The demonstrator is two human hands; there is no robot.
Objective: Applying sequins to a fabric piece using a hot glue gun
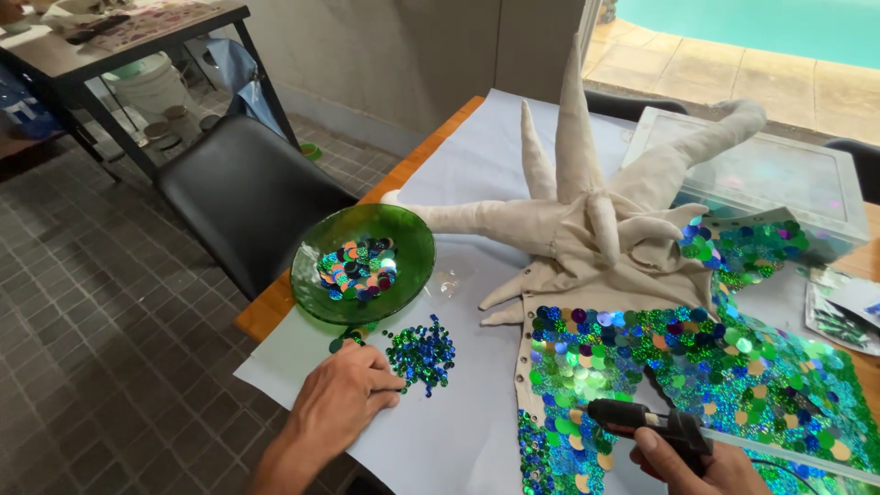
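Observation:
My left hand (344, 396) rests on the pale paper sheet, fingertips pinched at the edge of a small pile of blue and green sequins (421, 352). My right hand (701, 463) grips a black hot glue gun (642, 422), its nozzle pointing left over a beige fabric costume piece (587, 229) with stuffed spikes. The lower part of the fabric is covered in shiny green, blue and gold sequins (697, 367). A green glass bowl (362, 263) holding mixed coloured sequins sits just beyond my left hand.
A clear plastic lidded box (779, 174) stands at the back right of the wooden table (266, 316). A black chair (247, 197) stands left of the table. Farther left is a dark table (110, 55) with a white bucket under it.

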